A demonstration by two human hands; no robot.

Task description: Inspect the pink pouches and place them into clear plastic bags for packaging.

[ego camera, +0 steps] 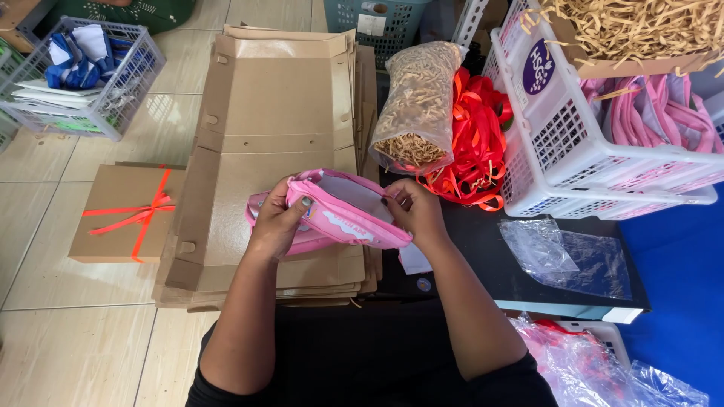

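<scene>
Bright, even daylight fills the scene, with soft glare on the floor tiles (45, 158) at far left. Shadows are faint and short. The clear plastic bags (566, 260) at right catch small highlights. Focus is sharp; the wide lens bends the edges slightly.

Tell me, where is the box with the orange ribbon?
In the head view, the box lies on the tiled floor at the left, beside the cardboard stack and below the grey basket.
</scene>
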